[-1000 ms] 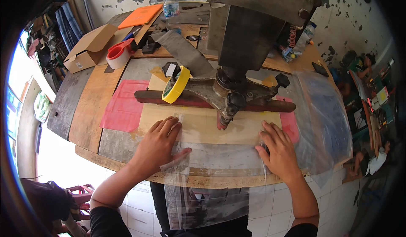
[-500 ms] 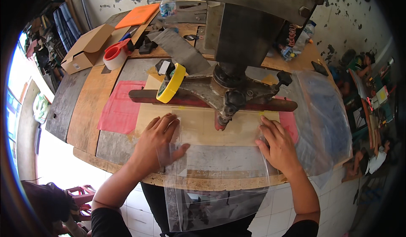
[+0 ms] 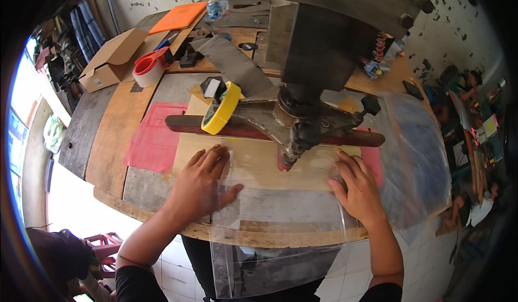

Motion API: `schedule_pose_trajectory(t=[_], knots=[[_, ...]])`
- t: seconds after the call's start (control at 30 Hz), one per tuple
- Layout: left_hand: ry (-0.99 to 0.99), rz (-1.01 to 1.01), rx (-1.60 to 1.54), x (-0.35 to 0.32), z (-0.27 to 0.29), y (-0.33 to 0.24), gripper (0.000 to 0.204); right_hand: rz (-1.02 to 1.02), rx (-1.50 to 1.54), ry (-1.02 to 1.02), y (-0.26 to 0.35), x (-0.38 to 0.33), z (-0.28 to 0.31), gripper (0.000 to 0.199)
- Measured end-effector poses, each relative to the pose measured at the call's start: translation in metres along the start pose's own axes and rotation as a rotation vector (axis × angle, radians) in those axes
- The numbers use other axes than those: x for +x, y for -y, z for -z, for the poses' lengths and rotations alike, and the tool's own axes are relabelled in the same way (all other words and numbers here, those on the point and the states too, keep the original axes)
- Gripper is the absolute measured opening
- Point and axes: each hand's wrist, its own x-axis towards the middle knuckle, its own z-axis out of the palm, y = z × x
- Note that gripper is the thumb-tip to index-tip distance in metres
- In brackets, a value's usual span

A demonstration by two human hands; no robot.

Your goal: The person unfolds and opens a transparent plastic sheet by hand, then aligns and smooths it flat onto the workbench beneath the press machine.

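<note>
Two hands are seen in the head view, both laid flat with fingers spread, gripping nothing. The left hand is pressed palm-down on the left edge of a clear plastic bag; the right hand is pressed on its right edge. The bag is spread across the near part of the patchwork wooden table, its far end lying under the head of the dark metal press, its near end hanging over the table edge toward the person.

Handling, as judged: the bag is thin, light, limp and slippery, and is likely to wrinkle or slide unless held taut. It is best held as here, flat palms at the two side edges near the press, or pinched at the corners.

A dark red bar is seen lying crosswise beneath the press head, over a tan board and a pink sheet. A yellow tape roll is leaned on the bar's left part.

Packages, by place: an open brown cardboard box at far left, with a small white label on its near face; a red-and-white tape roll just beside it; an orange flat sheet further back; a clear plastic bottle with a blue cap at the far edge. A second clear plastic sheet is spread at right.
</note>
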Motion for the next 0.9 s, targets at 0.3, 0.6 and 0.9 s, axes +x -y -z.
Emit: schedule_pose_trajectory(t=[0.3,0.6,0.9], knots=[[-0.011,-0.037,0.001,-0.001,-0.005,-0.001,0.07,-0.056,0.032,0.031,0.003,0.0,0.004,0.039],[-0.01,-0.039,-0.032,0.001,-0.005,0.002,0.069,-0.072,0.011,0.041,0.007,0.002,0.006,0.038],[0.002,-0.037,-0.029,0.002,-0.005,0.004,0.07,-0.088,0.017,0.048,0.008,0.001,0.005,0.039]])
